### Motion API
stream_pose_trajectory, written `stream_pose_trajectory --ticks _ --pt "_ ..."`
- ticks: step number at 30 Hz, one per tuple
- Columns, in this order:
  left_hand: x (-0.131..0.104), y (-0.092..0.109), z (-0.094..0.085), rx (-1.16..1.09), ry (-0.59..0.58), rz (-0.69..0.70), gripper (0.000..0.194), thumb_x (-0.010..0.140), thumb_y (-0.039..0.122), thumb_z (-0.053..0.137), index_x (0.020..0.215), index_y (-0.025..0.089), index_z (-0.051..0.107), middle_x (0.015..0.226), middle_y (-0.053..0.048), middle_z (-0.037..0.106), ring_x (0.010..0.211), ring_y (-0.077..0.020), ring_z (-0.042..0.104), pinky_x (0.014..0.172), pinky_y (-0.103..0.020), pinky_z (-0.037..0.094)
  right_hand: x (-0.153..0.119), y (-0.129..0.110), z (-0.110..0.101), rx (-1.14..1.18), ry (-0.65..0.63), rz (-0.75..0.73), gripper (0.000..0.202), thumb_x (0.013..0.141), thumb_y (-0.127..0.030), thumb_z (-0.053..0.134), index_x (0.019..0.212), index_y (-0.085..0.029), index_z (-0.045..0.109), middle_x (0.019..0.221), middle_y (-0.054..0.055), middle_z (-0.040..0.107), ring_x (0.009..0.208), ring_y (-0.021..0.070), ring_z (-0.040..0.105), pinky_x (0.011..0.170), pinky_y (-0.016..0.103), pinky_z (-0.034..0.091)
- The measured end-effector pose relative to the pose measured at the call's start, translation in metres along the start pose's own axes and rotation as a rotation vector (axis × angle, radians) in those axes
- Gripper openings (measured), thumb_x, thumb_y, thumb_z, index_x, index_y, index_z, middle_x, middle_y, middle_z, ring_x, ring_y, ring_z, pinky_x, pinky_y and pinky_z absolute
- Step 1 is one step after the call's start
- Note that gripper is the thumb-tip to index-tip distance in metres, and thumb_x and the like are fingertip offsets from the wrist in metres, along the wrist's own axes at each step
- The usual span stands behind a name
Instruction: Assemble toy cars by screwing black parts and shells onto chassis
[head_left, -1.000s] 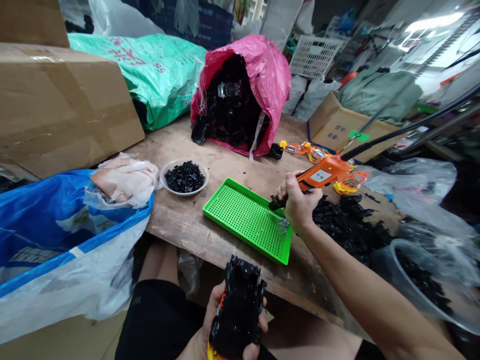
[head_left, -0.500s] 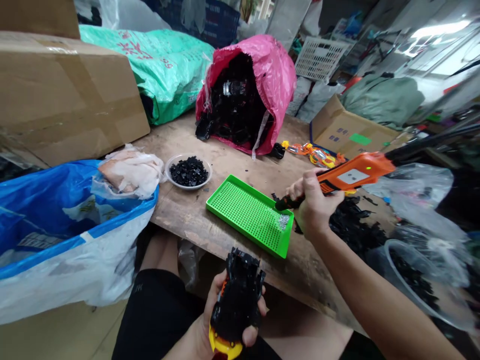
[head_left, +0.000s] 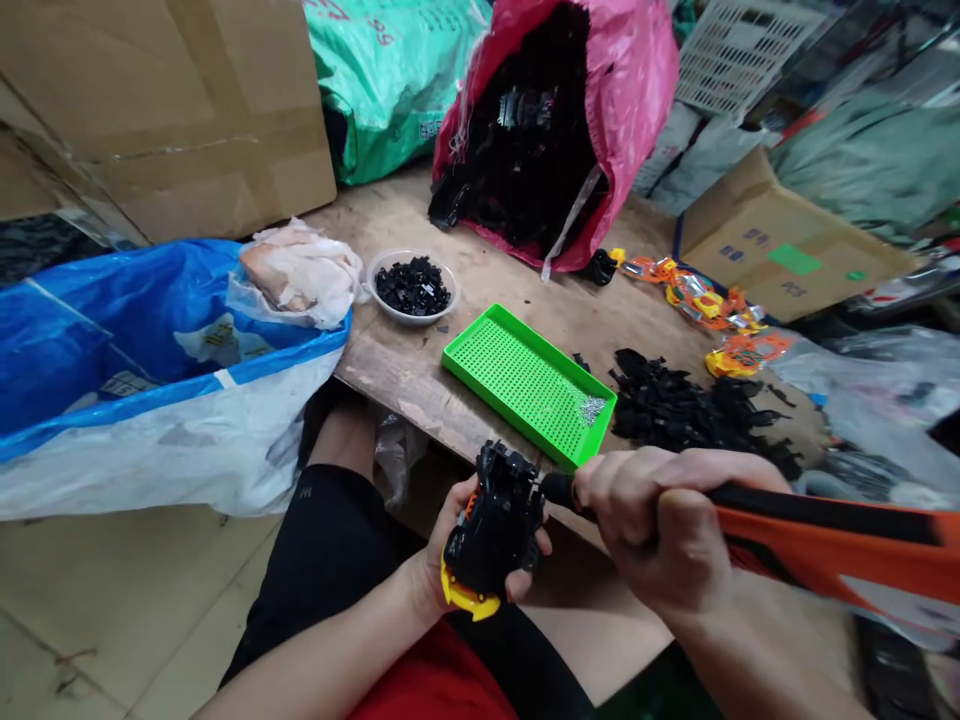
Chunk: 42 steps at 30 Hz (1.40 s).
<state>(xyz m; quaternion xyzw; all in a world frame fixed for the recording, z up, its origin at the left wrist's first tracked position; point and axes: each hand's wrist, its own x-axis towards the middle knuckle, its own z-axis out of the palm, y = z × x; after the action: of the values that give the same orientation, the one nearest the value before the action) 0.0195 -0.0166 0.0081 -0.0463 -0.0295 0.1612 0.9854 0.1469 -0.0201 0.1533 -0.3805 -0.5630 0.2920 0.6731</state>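
Note:
My left hand (head_left: 442,545) is closed around a toy car (head_left: 495,530), its black underside facing up and a yellow piece at the near end. My right hand (head_left: 660,520) grips an orange and black electric screwdriver (head_left: 832,550). The black tip of the screwdriver points left and is right at the car's far right side; whether it touches cannot be made out. Just beyond lies a green perforated tray (head_left: 517,385) on the table, with a small heap of screws (head_left: 592,410) in its right corner.
A bowl of small black parts (head_left: 412,287) stands left of the tray. Loose black pieces (head_left: 682,405) lie to its right, below orange and yellow parts (head_left: 705,300). A pink sack (head_left: 630,130) full of black parts is behind. A blue-lined bag (head_left: 165,370) hangs at left.
My right hand has brought the screwdriver from the tray's screw corner down to the toy car. The car stays in my left hand. The view has shifted, with the table things now further right.

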Motion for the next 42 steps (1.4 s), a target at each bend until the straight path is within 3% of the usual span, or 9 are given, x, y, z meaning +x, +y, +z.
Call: stream_pose_trajectory --ticks 6,12,28,34,42 --pt "0.001 -0.003 -0.001 0.016 -0.014 0.037 0.068 0.087 0.067 0.055 0.111 0.007 0.071 0.095 -0.012 0.079 0.058 -0.0238 0.073 0.051 -0.029 0.05 -0.008 0.015 -0.001 0.033 -0.02 0.01 0.009 0.098 -0.028 0.062 0.09 -0.025 0.057 0.054 -0.01 0.049 0.042 0.009 0.045 0.051 0.029 0.05" --pt "0.001 -0.004 0.001 0.018 -0.038 0.067 0.067 0.092 0.067 0.046 0.117 0.01 0.069 0.096 -0.013 0.078 0.058 -0.0241 0.073 0.052 -0.03 0.05 -0.01 0.02 0.001 -0.014 0.0 0.03 0.017 0.096 -0.035 0.063 0.085 -0.026 0.055 0.051 -0.01 0.045 0.039 0.0097 0.042 0.047 0.029 0.049" --pt "0.002 -0.006 0.003 0.024 -0.015 0.092 0.066 0.093 0.067 0.044 0.115 0.011 0.07 0.095 -0.013 0.078 0.056 -0.0233 0.072 0.051 -0.03 0.052 -0.011 0.026 0.001 -0.093 0.022 0.096 0.032 0.093 -0.045 0.066 0.073 -0.025 0.05 0.048 -0.01 0.044 0.038 0.0098 0.043 0.047 0.029 0.05" --pt "0.002 -0.006 0.0 0.021 -0.044 0.081 0.065 0.092 0.066 0.045 0.114 0.011 0.07 0.098 -0.013 0.078 0.06 -0.0241 0.074 0.055 -0.03 0.054 -0.012 0.027 0.0 0.002 -0.008 0.088 0.018 0.095 -0.032 0.064 0.08 -0.024 0.056 0.052 -0.009 0.048 0.042 0.0109 0.049 0.051 0.03 0.051" --pt "0.003 -0.006 0.002 -0.013 -0.043 0.068 0.064 0.092 0.065 0.047 0.114 0.01 0.071 0.099 -0.015 0.078 0.061 -0.025 0.073 0.056 -0.032 0.053 -0.012 0.03 0.002 0.017 -0.059 0.115 0.014 0.097 -0.024 0.06 0.083 -0.024 0.056 0.053 -0.009 0.048 0.043 0.0103 0.047 0.05 0.029 0.048"
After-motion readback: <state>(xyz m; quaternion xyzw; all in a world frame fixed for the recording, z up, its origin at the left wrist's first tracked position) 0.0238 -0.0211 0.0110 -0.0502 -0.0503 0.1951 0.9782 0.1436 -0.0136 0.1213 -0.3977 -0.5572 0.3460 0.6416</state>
